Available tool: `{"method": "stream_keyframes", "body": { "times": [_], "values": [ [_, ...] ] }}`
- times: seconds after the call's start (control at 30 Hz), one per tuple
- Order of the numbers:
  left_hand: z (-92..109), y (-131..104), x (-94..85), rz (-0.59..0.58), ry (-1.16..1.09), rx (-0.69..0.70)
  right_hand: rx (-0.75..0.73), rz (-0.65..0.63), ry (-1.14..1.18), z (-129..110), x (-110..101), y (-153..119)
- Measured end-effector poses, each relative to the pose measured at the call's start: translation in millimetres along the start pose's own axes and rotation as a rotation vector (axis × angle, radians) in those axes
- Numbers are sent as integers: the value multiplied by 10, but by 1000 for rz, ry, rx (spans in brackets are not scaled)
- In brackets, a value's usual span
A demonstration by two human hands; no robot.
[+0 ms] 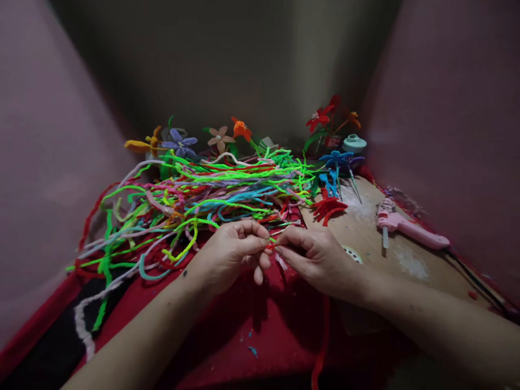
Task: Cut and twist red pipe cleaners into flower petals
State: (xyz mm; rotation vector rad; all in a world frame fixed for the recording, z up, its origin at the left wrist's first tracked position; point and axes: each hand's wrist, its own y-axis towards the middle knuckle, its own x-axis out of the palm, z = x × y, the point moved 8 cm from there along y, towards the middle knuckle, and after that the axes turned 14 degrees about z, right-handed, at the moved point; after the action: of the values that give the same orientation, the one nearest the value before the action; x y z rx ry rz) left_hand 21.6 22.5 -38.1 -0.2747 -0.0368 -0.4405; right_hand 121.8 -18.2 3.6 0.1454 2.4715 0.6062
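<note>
In the middle of the view, my left hand [239,249] and my right hand [319,257] meet fingertip to fingertip over the table. Between them is a small bent bit of red pipe cleaner [271,246], pinched by the thumb and forefinger of each hand. Most of it is covered by my fingers. A longer red pipe cleaner strip [320,346] runs down from beneath my right hand toward the near edge; whether it joins the pinched bit I cannot tell. Just beyond my hands lies a big heap of colourful pipe cleaners [227,187].
A pink hot glue gun [414,226] rests on a brown board [365,216] at right. Short red pipe cleaner pieces [328,208] lie near the heap. Finished flowers, including an orange flower [241,130] and a purple flower [179,143], stand behind. Red cloth [227,336] covers the table.
</note>
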Motion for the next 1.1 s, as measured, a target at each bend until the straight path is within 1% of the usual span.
{"method": "stream_keyframes", "body": {
  "times": [0.07,0.17,0.23,0.33,0.37,0.43,0.5,0.6,0.77,0.83,0.9,0.93,1.0,1.03,1.1],
  "values": [
    [44,-12,10,-24,14,48,88,1,98,70,5,18],
    [167,-73,26,-17,183,198,303,-13,335,242,56,39],
    [301,-134,31,19,359,393,447,-29,469,344,106,31],
    [488,-261,68,78,665,761,597,-56,568,418,159,-2],
    [506,-290,88,80,766,847,623,-63,581,421,165,-10],
    [492,-310,114,58,927,942,645,-71,588,412,165,-17],
    [460,-315,128,22,1031,992,641,-72,585,395,158,-12],
    [424,-328,139,-18,1119,1040,624,-71,581,385,157,-3],
    [378,-336,173,-41,1202,1046,618,-88,553,425,184,-17],
    [401,-342,185,-6,1185,1046,596,-85,537,432,180,-10],
    [432,-314,161,68,1130,970,554,-80,529,412,167,9],
    [440,-284,130,115,1085,894,526,-78,520,391,158,20],
    [414,-207,36,202,941,675,454,-66,472,334,128,38],
    [370,-167,-13,226,841,543,409,-51,434,301,106,43],
    [229,-102,-80,231,603,277,284,-11,334,214,49,39]
  ]
}}
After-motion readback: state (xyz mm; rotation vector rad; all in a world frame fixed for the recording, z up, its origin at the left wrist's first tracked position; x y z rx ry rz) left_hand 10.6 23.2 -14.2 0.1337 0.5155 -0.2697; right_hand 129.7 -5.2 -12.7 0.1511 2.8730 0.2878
